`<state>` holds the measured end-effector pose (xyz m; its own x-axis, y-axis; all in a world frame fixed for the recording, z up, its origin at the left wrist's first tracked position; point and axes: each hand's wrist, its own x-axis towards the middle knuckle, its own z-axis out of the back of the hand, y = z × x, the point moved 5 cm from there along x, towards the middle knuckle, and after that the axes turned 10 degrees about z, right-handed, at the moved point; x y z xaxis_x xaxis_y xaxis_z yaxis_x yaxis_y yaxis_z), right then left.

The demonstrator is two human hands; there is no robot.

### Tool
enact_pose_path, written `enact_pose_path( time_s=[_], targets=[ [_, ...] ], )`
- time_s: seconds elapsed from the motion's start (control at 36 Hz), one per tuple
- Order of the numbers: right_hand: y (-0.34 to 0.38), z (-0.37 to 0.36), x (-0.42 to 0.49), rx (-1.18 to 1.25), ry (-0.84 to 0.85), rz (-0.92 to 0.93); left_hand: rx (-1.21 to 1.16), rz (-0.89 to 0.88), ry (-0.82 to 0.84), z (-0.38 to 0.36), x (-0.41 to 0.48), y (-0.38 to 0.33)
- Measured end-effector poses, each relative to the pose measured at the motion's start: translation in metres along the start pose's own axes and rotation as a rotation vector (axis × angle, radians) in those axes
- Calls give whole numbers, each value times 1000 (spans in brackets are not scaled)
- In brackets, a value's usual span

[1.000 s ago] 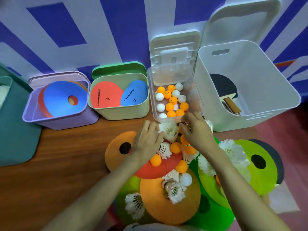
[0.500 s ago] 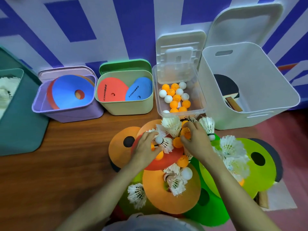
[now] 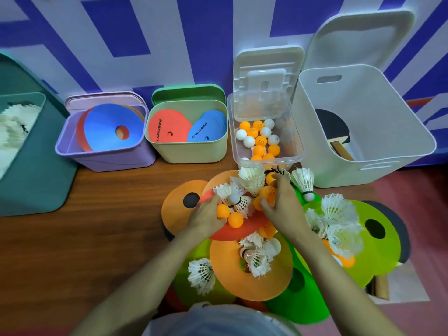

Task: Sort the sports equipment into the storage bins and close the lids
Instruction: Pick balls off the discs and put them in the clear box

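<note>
White bin (image 3: pixel 378 122), upper right: smooth rigid plastic, rounded corners. Clear box (image 3: pixel 278 162) left of it, glossy balls inside. Centre: flat matte red disc (image 3: pixel 232 232). Left hand (image 3: pixel 206 220) curled round two orange balls (image 3: pixel 234 219) on the disc. Right hand (image 3: pixel 283 210) curled round another orange ball (image 3: pixel 268 192). Feathered shuttlecock (image 3: pixel 303 180) just right: long axis vertical in frame, cork toward bottom.

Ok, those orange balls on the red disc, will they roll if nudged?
Probably: the orange balls are smooth spheres resting on a slick-looking red disc. They look small and light, so a slight touch may scatter them.
</note>
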<state>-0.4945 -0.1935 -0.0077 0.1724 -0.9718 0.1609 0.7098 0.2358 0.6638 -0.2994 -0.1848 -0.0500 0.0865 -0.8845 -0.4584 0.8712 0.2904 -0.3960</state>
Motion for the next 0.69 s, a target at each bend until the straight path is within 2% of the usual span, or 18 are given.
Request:
enact_pose_path(
  time_s=[0.11,0.31,0.44,0.56,0.69],
  targets=[
    [5,10,0,14,-85,36,-24,-38,-57,16,-12,1],
    [21,33,12,58,-275,166,-266,-307,-427,63,-27,-35],
    [27,48,57,36,-300,229,-351,-373,-482,86,-6,-79],
    [6,43,109,-84,-158,130,-277,-317,-439,97,26,-97],
    [-37,17,151,-270,122,-91,12,-267,-368,99,64,-124]
  ],
)
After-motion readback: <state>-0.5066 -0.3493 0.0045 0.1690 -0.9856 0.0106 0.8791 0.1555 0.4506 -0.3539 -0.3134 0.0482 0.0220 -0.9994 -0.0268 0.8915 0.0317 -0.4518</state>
